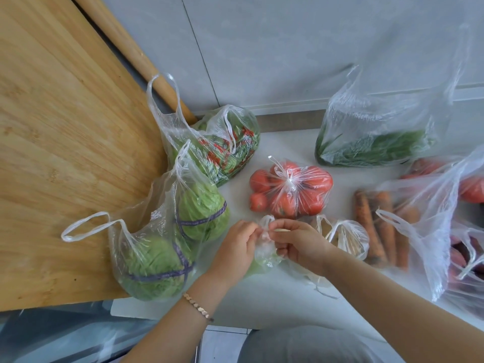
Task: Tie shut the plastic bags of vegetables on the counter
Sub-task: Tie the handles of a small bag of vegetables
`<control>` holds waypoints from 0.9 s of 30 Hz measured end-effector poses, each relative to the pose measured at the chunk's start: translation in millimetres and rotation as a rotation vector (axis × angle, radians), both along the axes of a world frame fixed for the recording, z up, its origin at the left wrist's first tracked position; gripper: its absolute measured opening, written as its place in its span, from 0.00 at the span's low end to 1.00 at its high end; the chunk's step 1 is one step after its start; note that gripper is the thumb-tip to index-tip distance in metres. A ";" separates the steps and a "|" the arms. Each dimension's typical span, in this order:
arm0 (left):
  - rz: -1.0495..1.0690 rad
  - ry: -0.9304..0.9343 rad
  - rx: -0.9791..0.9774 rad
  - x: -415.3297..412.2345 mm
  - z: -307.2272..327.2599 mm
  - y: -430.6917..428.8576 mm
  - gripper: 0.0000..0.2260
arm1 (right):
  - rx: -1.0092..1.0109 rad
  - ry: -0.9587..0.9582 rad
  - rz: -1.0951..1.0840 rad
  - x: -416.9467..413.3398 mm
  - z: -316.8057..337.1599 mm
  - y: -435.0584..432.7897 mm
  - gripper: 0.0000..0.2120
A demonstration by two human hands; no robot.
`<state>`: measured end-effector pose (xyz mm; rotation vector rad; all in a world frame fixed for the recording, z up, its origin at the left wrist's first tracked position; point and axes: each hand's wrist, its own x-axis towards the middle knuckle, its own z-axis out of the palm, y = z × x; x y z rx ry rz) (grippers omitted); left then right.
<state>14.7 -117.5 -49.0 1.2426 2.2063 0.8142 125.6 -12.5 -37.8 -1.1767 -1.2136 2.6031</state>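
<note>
Here, the small bag (265, 254) sits low in the middle of the frame, directly between the two hands, so neither is nearer. The left hand (235, 244) pinches one handle from the left and the right hand (301, 243) pinches the other from the right, their fingertips almost meeting over the bag's mouth. A loop of plastic (267, 220) stands up just above them. The neck runs up-frame from the pale green contents to the fingers, so the knot probably tightens by drawing the handles apart sideways. Just above, the tomato bag (289, 188) is already knotted; the cabbage bag (159, 247) at left is untied.
</note>
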 end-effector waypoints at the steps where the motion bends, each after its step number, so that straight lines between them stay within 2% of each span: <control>1: 0.022 -0.094 -0.035 1.1 0.9 3.7 0.10 | 0.006 0.031 0.022 2.4 -2.3 2.2 0.11; 3: 0.154 -0.352 -0.157 3.2 2.0 11.1 0.08 | 0.212 0.063 0.068 6.1 -6.3 3.3 0.13; 5: 0.332 -0.635 -0.237 3.6 3.2 15.5 0.09 | 0.583 0.033 0.133 8.0 -5.3 -0.7 0.14; 7: 0.446 -0.804 -0.241 1.5 3.4 17.0 0.08 | 0.911 -0.021 0.200 6.0 -4.9 -4.8 0.11; 10: 0.523 -0.870 -0.207 -3.5 7.5 16.5 0.09 | 1.388 -0.055 0.255 1.0 -10.7 -8.1 0.07; 12: 0.544 -0.828 -0.186 -4.8 10.3 14.6 0.12 | 1.577 -0.097 0.269 0.2 -16.6 -8.3 0.13; 13: 0.533 -0.746 -0.184 -5.5 10.5 13.0 0.13 | 1.645 -0.112 0.298 1.5 -18.0 -9.0 0.15; 15: 0.461 -0.449 -0.191 -8.6 6.5 9.3 0.15 | 1.724 -0.089 0.351 8.6 -20.1 -13.2 0.15; 17: 0.375 -0.208 -0.178 -12.7 1.6 5.1 0.15 | 1.715 -0.033 0.374 18.8 -22.5 -16.0 0.13; 21: 0.366 -0.092 -0.185 -18.9 -5.7 3.6 0.13 | 1.702 -0.034 0.371 28.3 -24.8 -17.7 0.12; 24: 0.393 -0.044 -0.262 -17.2 -6.5 9.0 0.15 | 1.640 -0.110 0.397 24.8 -25.6 -17.4 0.13; 27: 0.286 0.110 -0.301 -16.8 1.7 15.9 0.13 | 1.337 -0.104 0.402 22.5 -3.4 -3.3 0.09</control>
